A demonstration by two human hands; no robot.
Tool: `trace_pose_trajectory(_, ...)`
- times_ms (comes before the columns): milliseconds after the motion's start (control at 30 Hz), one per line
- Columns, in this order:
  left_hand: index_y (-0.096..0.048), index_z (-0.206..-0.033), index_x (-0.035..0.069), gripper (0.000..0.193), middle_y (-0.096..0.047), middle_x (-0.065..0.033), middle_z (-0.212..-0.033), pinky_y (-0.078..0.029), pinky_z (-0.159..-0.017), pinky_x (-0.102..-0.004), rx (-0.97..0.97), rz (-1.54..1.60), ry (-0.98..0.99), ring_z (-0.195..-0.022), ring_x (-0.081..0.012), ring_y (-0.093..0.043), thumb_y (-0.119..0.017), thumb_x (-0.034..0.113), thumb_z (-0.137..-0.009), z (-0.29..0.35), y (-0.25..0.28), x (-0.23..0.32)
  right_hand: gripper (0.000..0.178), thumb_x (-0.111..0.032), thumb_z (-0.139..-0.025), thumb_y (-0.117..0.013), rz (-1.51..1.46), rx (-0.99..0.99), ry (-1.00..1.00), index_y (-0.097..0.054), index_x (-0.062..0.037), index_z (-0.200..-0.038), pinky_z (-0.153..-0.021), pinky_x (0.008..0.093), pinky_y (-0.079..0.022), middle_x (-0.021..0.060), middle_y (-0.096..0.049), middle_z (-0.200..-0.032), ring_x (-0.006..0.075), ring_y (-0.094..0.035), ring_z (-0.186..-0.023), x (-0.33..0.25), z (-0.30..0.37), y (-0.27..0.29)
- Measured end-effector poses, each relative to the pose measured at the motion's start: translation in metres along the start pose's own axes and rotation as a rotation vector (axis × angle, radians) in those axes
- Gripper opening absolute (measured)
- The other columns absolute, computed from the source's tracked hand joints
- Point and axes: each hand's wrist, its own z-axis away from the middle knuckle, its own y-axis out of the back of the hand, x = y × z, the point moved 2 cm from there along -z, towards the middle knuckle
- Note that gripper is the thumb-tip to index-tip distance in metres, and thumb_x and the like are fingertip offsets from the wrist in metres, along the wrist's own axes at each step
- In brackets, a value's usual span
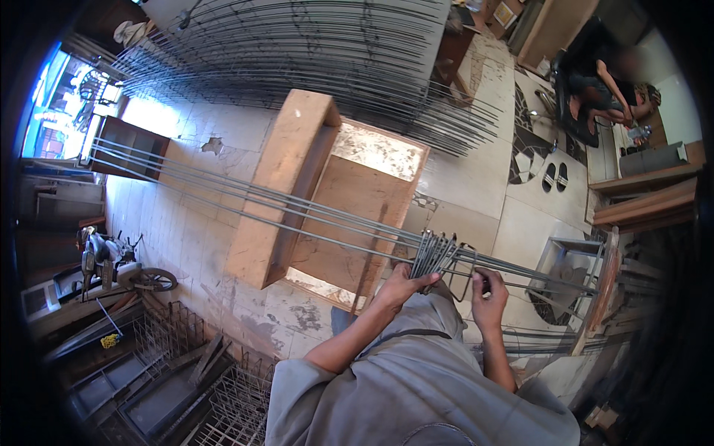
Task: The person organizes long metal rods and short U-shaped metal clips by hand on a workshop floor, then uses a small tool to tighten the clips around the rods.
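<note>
Stirrup rings [433, 255] are gripped by the left hand [404, 285] on the long rods [245, 201]; a tie tool is clenched in the right hand [489, 291]. Binding judged underway; steady alignment needed next.

Daylight glares from the left (fisheye edges bend darkly).

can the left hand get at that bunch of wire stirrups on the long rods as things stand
Probably yes. The left hand already rests its fingers against the bunch of bent wire stirrups threaded on the long steel rods, with nothing between them. The right hand grips farther along, clear of it.
</note>
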Motion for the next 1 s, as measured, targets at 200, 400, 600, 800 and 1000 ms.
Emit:
trace_pose_trajectory(200, -0.060, -0.114, 0.000, 0.042, -0.069, -0.0066, -0.096, -0.048, -0.083, -0.0295, 0.022, -0.037, -0.166, -0.088, -0.0148, -0.063, -0.078, 0.012, -0.078, 0.006, 0.059, 0.012, 0.016, -0.012, -0.093, -0.061, 0.051, 0.207, -0.059, -0.066, 0.0009, -0.100, -0.060, 0.0266, -0.047, 0.0094, -0.064, -0.083, 0.0133, -0.057, -0.066, -0.008, 0.011, -0.008)
trace_pose_trajectory(400, -0.052, -0.119, -0.006, 0.055, -0.068, -0.0091, -0.104, -0.049, -0.085, -0.0296, 0.158, 0.073, -0.309, -0.093, -0.0156, -0.064, -0.081, 0.010, -0.076, 0.016, 0.135, 0.020, 0.020, -0.016, -0.095, -0.058, -0.002, 0.381, -0.183, -0.066, 0.0007, -0.103, -0.065, 0.0269, -0.047, 0.0088, -0.064, -0.086, 0.0125, -0.057, -0.070, -0.038, 0.049, -0.029)
trace_pose_trajectory(600, -0.042, -0.133, -0.007, 0.069, -0.063, -0.0164, -0.115, -0.048, -0.089, -0.0304, 0.269, -0.031, -0.481, -0.102, -0.0187, -0.062, -0.078, 0.020, -0.081, 0.039, 0.178, 0.040, 0.015, -0.011, -0.092, -0.061, -0.164, 0.201, -0.135, -0.066, 0.0007, -0.100, -0.063, 0.0269, -0.047, 0.0085, -0.063, -0.083, 0.0127, -0.057, -0.069, -0.104, 0.098, -0.121)
trace_pose_trajectory(800, -0.030, -0.140, -0.009, 0.085, -0.065, -0.0209, -0.109, -0.051, -0.083, -0.0315, 0.293, -0.238, -0.511, -0.097, -0.0221, -0.065, -0.078, 0.028, -0.081, 0.043, 0.196, 0.035, 0.019, -0.014, -0.090, -0.065, -0.184, 0.030, 0.095, -0.064, 0.0013, -0.101, -0.060, 0.0284, -0.049, 0.0102, -0.063, -0.083, 0.0141, -0.058, -0.065, -0.187, 0.061, -0.188)
trace_pose_trajectory(1000, -0.034, -0.134, -0.017, 0.099, -0.061, -0.0293, -0.115, -0.050, -0.087, -0.0380, 0.416, -0.301, -0.427, -0.103, -0.0316, -0.063, -0.083, 0.044, -0.072, 0.025, 0.208, 0.024, 0.030, -0.025, -0.091, -0.067, -0.486, -0.174, -0.239, -0.064, 0.0013, -0.105, -0.066, 0.0308, -0.053, 0.0126, -0.069, -0.093, 0.0173, -0.066, -0.079, -0.153, 0.040, -0.230)
